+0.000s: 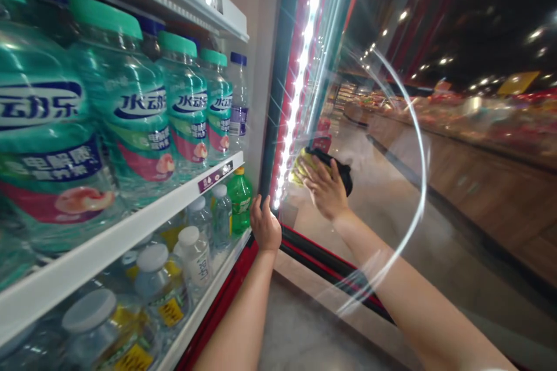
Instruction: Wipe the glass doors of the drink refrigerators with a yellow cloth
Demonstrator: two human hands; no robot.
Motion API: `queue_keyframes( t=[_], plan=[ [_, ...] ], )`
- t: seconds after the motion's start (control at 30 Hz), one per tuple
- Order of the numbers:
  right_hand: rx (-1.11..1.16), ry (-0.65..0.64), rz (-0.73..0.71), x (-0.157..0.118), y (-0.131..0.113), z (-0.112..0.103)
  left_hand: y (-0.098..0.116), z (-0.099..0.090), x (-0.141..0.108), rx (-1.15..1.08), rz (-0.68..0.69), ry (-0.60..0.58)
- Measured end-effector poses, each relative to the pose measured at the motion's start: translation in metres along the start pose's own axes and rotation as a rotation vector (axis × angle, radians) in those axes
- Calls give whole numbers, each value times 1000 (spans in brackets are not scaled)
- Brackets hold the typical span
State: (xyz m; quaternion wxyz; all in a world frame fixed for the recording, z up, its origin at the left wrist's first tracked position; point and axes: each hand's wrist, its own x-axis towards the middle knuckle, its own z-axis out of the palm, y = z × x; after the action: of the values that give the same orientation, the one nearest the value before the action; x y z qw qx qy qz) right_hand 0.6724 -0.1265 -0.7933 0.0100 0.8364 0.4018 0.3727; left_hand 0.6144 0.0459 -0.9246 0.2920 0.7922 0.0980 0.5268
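My right hand point(326, 191) presses a yellow cloth point(301, 167) against the lower part of the glass door point(387, 197), near the lit strip. Its fingers are spread over the cloth, and a dark bunched piece point(346, 177) shows beside them; I cannot tell whether it belongs to the cloth. My left hand point(265, 225) is raised at the cooler's front edge, by the foot of the light strip point(296, 93). Its fingers point upward and are slightly bent, with nothing visible in them. A green bottle point(241, 200) stands just left of it.
Large teal-capped bottles point(141, 110) line the shelf point(122, 243) on my left. Smaller white-capped bottles point(152, 278) stand below. The door's dark bottom frame point(322, 258) runs behind my right forearm. Beyond the glass are a store aisle and a long wooden counter point(478, 203). Curved light streaks cross the glass.
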Motion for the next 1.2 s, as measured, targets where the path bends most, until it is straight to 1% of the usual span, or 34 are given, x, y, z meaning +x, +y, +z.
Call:
queue_keyframes(
  t=[0.03,0.07,0.1,0.13,0.17,0.23,0.3,0.33,0.37,0.4,0.47,0.53,0.57,0.6,0.63,0.67,0.73,0.8,0.87,0.9,0.93,0.97,1.0,1.07,1.13,1.2],
  plan=[
    [-25,24,57,7,2,-10,1,1,0,4,4,-2],
    [-42,37,90,11,1,-16,2,2,0,6,8,-4],
    [-58,45,110,10,-2,-17,4,3,-1,7,12,-10],
    [-69,42,103,4,-8,-14,5,4,-2,4,21,-18],
    [-76,35,74,-5,-14,-7,8,5,-3,-2,34,-27],
    [-82,1,-50,-29,-24,11,13,6,-5,-15,62,-47],
    [-78,-43,-209,-51,-24,23,18,7,-5,-24,87,-60],
    [-74,-61,-274,-58,-19,22,21,7,-3,-27,93,-58],
    [-72,-72,-319,-62,-12,16,23,8,-2,-29,98,-56],
    [-76,-73,-334,-63,-2,5,25,9,1,-33,108,-54],
    [-100,-43,-288,-55,19,-28,30,12,5,-41,129,-52],
    [-154,27,-77,-43,35,-64,35,14,8,-53,147,-65],
    [-169,71,12,-37,39,-78,38,15,9,-59,153,-75],
    [-180,106,86,-35,40,-86,41,17,9,-67,158,-86],
    [-185,132,139,-35,38,-90,44,18,8,-72,159,-97],
    [-185,141,164,-40,32,-88,47,18,7,-75,158,-106],
    [-183,118,146,-59,17,-71,53,20,5,-73,156,-119],
    [-186,61,47,-87,0,-47,57,22,3,-69,170,-128],
    [-195,3,-98,-114,-8,-29,61,23,2,-74,196,-133],
    [-194,-18,-165,-124,-8,-24,63,24,2,-78,206,-133],
    [-192,-40,-224,-130,-5,-25,65,24,2,-84,215,-133],
    [-191,-56,-268,-131,2,-31,67,25,2,-90,226,-133],
    [-195,-65,-288,-128,11,-42,70,26,3,-96,240,-136],
    [-225,-57,-251,-113,34,-75,77,27,3,-112,281,-145],
    [-286,10,-70,-91,56,-114,84,29,4,-130,319,-151],
    [-326,104,108,-75,71,-145,91,31,5,-146,343,-143]
  ],
)
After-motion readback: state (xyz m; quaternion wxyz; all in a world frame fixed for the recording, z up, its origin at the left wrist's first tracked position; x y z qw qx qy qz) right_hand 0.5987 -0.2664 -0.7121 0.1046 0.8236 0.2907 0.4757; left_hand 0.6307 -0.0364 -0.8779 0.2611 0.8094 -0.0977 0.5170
